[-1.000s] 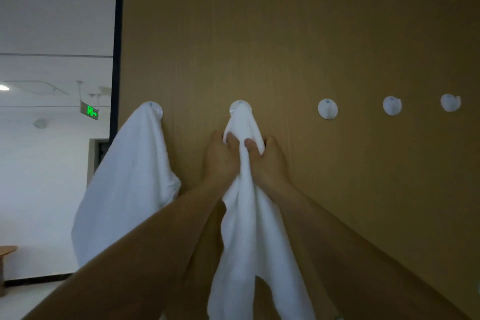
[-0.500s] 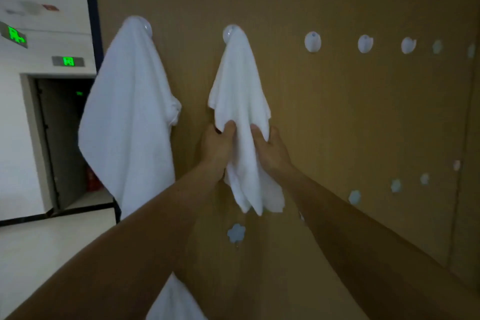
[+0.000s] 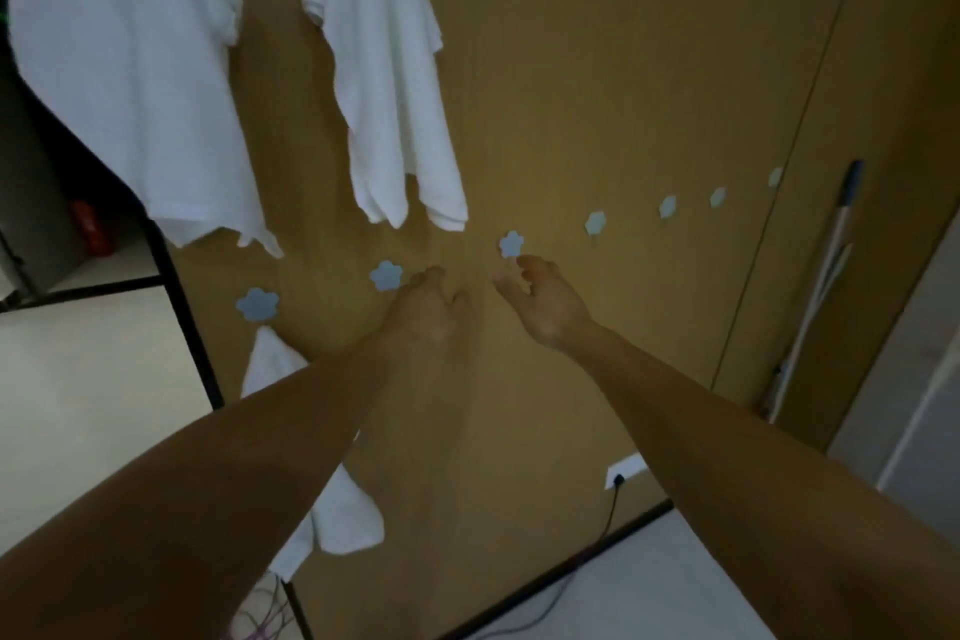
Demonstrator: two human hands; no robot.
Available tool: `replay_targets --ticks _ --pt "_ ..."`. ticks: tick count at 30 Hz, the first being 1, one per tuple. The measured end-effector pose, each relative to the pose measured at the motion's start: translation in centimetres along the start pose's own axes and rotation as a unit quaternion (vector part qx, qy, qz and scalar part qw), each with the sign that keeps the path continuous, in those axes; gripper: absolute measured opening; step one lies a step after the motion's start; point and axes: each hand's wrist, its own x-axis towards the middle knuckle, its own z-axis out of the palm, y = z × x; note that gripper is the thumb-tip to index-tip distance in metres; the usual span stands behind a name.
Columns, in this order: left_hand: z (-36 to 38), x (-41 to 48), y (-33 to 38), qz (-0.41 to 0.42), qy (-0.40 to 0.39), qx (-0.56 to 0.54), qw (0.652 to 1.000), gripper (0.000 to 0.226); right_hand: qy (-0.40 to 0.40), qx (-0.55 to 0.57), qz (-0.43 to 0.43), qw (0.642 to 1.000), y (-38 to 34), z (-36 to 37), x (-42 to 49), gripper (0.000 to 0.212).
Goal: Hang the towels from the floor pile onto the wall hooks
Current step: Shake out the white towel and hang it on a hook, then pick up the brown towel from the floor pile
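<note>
- Two hung high on the wall (image 3: 597, 68) — large towel (image 3: 130, 83) at its left edge, small towel (image 3: 384, 68) beside.
- Low towel (image 3: 343, 520) along the lower left edge.
- Left hand (image 3: 423, 314), right hand (image 3: 545, 304) — loose, gripping nothing, beside hooks (image 3: 386, 275).

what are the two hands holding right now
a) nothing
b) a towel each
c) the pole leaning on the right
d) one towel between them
a: the left hand and the right hand are both empty with loose fingers, just below the nearest hung towel and not touching it.

Dim brown panel wall (image 3: 597, 68), pale floor (image 3: 78, 379), white socket (image 3: 626, 470)
</note>
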Motion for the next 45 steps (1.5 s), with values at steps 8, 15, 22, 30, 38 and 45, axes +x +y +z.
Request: replay_targets --ticks 8,15,22,30,38,45 --pt "9.0 -5.7 6.0 0.078 -0.175 0.100 0.976 0.070 0.017 -0.063 0.144 0.987 10.3 -5.1 -12.5 0.067" --pt "17.7 -14.6 12.5 0.234 -0.341 0.071 0.908 0.050 0.037 -0.165 0.310 0.936 17.7 -10.3 -29.2 0.045" --pt "26.8 -30.6 17.7 0.340 -0.492 0.075 0.798 0.069 0.103 -0.143 0.520 0.835 19.1 -9.7 -48.8 0.051" --pt "32.4 -48.7 22.7 0.419 -0.596 0.112 0.676 0.065 0.142 -0.087 0.643 0.747 21.7 -10.4 -67.7 0.044" --pt "44.9 -62.8 19.3 0.381 -0.658 0.173 0.626 0.058 0.155 0.027 0.722 0.674 32.7 -3.5 -82.1 0.041" --pt "61.6 -72.4 7.8 0.341 -0.700 0.217 0.589 0.053 0.117 0.072 0.744 0.654 48.2 11.2 -90.4 0.030"
